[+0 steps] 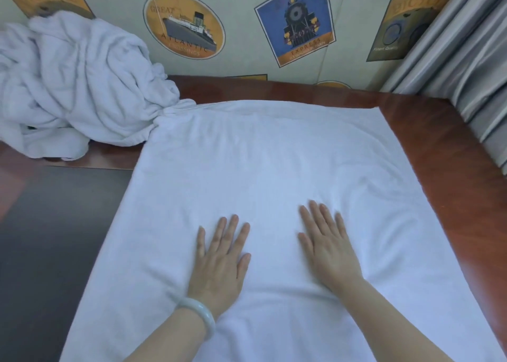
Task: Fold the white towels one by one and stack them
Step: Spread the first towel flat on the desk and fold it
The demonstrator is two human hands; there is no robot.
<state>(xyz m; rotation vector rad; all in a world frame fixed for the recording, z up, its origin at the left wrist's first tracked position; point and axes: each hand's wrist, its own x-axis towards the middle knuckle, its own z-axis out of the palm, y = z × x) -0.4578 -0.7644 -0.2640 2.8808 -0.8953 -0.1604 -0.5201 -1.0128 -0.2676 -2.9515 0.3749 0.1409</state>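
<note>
Centrally, in the lower half of the frame, two bare hands lay palm-down on a spread white towel (260, 155). The left grip (219, 260), with a pale bangle (200, 317) at the wrist, had its fingers straight and slightly spread, pinching nothing. The right grip (329, 252), just beside it and a little higher in the frame, was equally flat and spread, holding nothing.

From both grips the towel ran away toward the top of the frame and out to both sides, flat with shallow creases. Its near edge was out of view at the bottom, so its long axis could not be told. Its far right corner lay at upper right on the reddish wooden table (439, 169), on the right grip's side. Its far left corner was bunched against a heap of unfolded white towels (68, 81) at upper left, on the left grip's side. A fold would probably need each grip to reach outward to an edge.
</note>
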